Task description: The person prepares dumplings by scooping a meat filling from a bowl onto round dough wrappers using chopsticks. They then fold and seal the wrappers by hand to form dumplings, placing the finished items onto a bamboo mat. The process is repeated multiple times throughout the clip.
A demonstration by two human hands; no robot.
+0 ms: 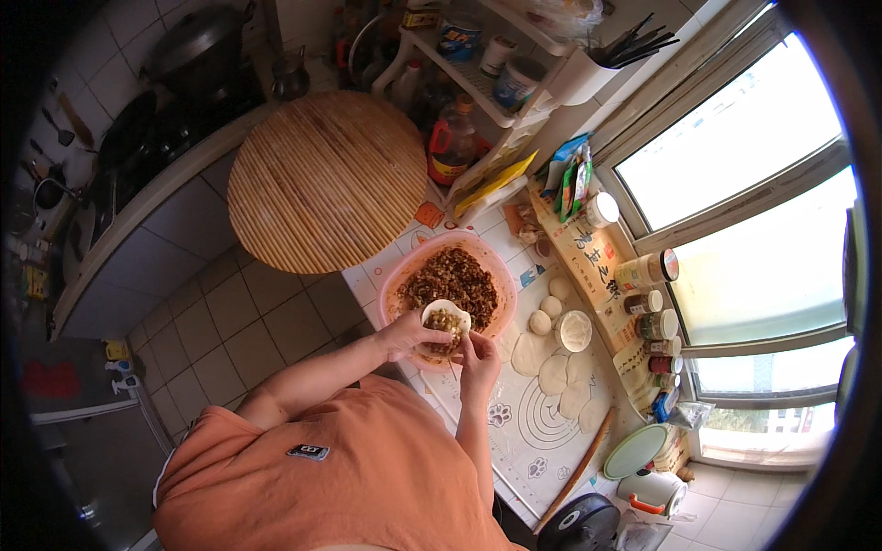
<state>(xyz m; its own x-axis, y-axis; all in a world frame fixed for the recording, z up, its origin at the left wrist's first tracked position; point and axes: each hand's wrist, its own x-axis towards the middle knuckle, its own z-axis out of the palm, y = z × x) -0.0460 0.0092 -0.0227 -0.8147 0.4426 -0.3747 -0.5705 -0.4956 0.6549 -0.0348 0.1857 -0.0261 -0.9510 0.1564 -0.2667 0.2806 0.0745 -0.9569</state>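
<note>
A round dough wrapper (437, 307) with chopped filling (442, 322) on it rests in my left hand (408, 337), my thumb over the filling. My right hand (480, 357) pinches the wrapper's right edge with its fingertips. A thin stick-like thing shows below the right fingers, too small to make out. Both hands are above the near side of a pink plastic basin (506, 265), which holds dark chopped filling (451, 279). To the right, several flat dough wrappers (552, 375) lie overlapping on a printed pastry mat (513, 454).
Dough balls (551, 306) and a small bowl of flour (574, 331) lie on the mat. A wooden rolling pin (579, 475) lies along its right edge. A round slatted wooden tray (327, 182) sits beyond the basin. Jars (648, 268) line the windowsill; a bottle (453, 138) stands by the rack.
</note>
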